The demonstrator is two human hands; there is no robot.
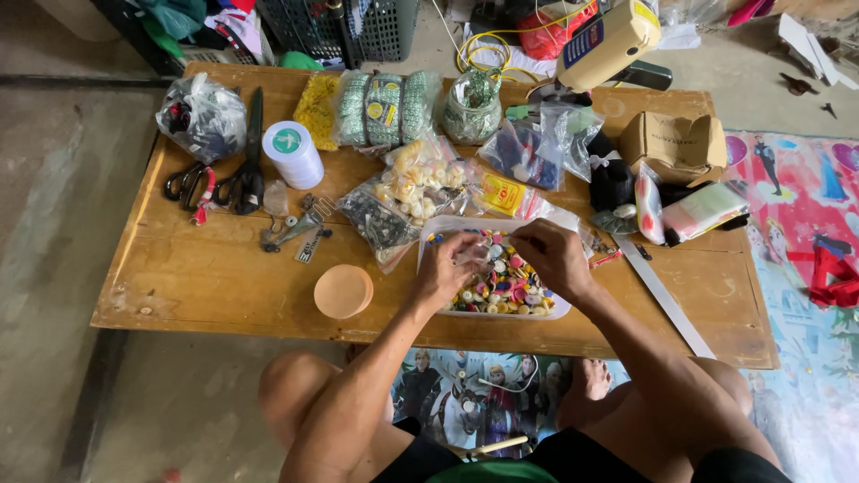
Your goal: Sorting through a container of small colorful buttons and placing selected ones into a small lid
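Note:
A clear plastic tub (557,311) full of mixed coloured buttons (506,287) sits at the near edge of a low wooden table (215,286). My left hand (446,268) hovers over the tub's left half, fingers pinched on a small clear plastic bag (472,255). My right hand (555,255) is over the tub's right half, fingertips drawn together close to the left hand; I cannot tell whether it holds anything.
Behind the tub lie bags of buttons and beads (416,183). A white thread spool (293,152), black scissors (246,170) and a round peach lid (344,291) sit to the left. A cardboard box (676,143) and metal ruler (664,295) lie to the right.

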